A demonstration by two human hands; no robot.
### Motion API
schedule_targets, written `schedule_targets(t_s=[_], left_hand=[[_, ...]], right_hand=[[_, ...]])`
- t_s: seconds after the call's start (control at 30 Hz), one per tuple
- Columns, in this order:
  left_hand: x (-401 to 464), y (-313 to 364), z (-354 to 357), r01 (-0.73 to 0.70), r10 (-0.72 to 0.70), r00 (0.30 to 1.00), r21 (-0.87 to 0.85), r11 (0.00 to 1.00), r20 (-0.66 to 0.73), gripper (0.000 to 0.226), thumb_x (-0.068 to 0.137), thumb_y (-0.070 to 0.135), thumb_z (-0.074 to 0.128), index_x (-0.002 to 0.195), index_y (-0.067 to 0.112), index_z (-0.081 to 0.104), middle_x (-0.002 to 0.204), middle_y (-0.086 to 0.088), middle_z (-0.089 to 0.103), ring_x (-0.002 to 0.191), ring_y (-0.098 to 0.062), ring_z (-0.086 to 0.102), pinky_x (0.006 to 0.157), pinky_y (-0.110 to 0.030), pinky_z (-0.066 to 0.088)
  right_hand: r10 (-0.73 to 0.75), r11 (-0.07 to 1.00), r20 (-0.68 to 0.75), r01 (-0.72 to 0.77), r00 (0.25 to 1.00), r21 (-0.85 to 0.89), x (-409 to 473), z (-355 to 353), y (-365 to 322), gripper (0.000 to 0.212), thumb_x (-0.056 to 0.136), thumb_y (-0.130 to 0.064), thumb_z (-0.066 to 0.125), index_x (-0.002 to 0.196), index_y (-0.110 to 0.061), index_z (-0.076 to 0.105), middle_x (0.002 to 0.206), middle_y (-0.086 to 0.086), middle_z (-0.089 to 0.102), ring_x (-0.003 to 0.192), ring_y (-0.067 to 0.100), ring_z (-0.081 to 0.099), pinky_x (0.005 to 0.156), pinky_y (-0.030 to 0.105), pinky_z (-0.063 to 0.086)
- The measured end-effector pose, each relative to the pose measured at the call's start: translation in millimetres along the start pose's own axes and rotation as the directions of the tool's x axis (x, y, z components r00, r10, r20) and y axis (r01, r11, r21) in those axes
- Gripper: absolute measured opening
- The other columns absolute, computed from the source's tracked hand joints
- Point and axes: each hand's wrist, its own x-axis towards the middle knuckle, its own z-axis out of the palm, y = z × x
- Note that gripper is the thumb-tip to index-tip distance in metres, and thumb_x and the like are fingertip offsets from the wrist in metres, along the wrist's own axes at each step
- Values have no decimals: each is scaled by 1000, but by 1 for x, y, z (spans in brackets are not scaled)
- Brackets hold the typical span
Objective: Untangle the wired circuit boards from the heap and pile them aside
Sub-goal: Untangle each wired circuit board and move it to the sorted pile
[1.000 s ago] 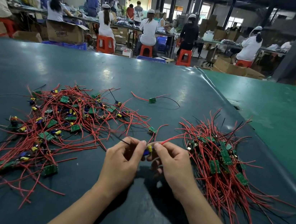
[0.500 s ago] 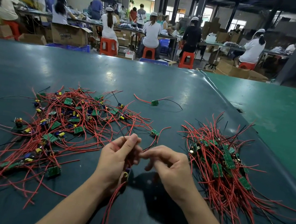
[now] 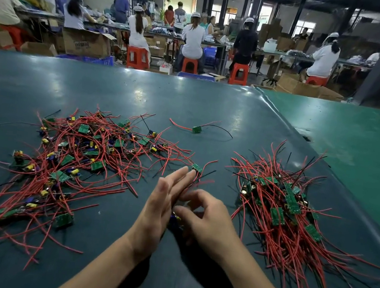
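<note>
Red-wired board [image 3: 175, 219] now sits low between the two hands at lower centre of the frame, just above the dark mat [image 3: 118, 91]; a second ago it was pinched higher up at the fingertips with its leads trailing toward the heap. Left hand [image 3: 164, 203] has gone from curled to flat, fingers straight and pointing up-frame, wires running along its palm side. Right hand [image 3: 208, 218] is curled, thumb and forefinger closing on the board end. Exact pinch point is hidden behind the left palm.

Reads as: this piece is nearly freed and its leads are being smoothed straight. A wire or two near another small board [image 3: 197, 168] may still link to the heap, can't tell.

Tangled heap [image 3: 72, 167] fills left-centre. Sorted pile [image 3: 288, 212] lies right-centre, well apart from the hands, with leads fanning to lower right. One stray board [image 3: 196, 129] lies alone at upper centre.

Room: bare mat between hands and pile, clear path rightward. Mat edge [image 3: 289, 130] runs diagonally close behind the pile; wire tips there already reach near it.
</note>
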Motion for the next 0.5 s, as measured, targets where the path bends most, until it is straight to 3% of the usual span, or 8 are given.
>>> schedule_targets(t_s=[0.1, 0.17, 0.23, 0.33, 0.4, 0.5], left_hand=[[0, 0, -2, -19, 23, 997, -62, 998, 69, 113, 62, 84, 62, 146, 14, 34, 148, -1, 48, 140, -17, 40, 116, -47, 31], [-1, -1, 0, -56, 55, 997, 4, 998, 53, 99, 69, 77, 63, 143, 16, 38, 149, -3, 47, 140, -15, 39, 117, -43, 29], [2, -5, 2, -109, 122, 991, 187, 976, -59, 66, 80, 54, 66, 133, 19, 47, 142, -1, 53, 135, -9, 45, 115, -38, 33], [4, -6, 1, -91, 152, 975, 327, 941, -165, 46, 82, 30, 74, 122, 17, 55, 117, -8, 67, 106, -9, 66, 88, -24, 53], [4, -6, 0, -28, 68, 990, 295, 955, -126, 42, 73, 27, 74, 110, 10, 63, 100, -14, 73, 85, -14, 71, 72, -22, 56], [6, -5, -2, 58, -30, 992, 228, 972, -121, 34, 68, 21, 76, 95, 2, 70, 82, -15, 74, 68, -17, 69, 60, -23, 55]], right_hand=[[106, 967, 80, -121, 991, 225, -2, -3, -3, 11, 88, -16, 72, 92, -19, 62, 59, 3, 60, 39, 21, 56, 37, 23, 41], [92, 952, 77, -110, 993, 285, -2, -6, -6, 8, 92, -11, 66, 87, -14, 61, 55, 5, 60, 33, 20, 52, 33, 20, 36], [58, 936, 35, -67, 998, 345, -2, -5, -9, 11, 93, -8, 64, 82, -11, 62, 59, 8, 63, 34, 18, 54, 33, 18, 37], [103, 845, -26, -74, 994, 529, -2, -7, -12, 11, 93, -8, 64, 81, -9, 62, 66, 11, 65, 35, 17, 55, 32, 17, 35], [141, 808, -78, -69, 987, 585, -1, -9, -12, 11, 91, -8, 65, 80, -9, 62, 67, 13, 66, 32, 16, 49, 32, 17, 32], [157, 806, -140, -45, 978, 591, 2, -16, -12, 12, 88, -6, 68, 76, -7, 67, 67, 7, 70, 34, 11, 44, 34, 17, 35]])
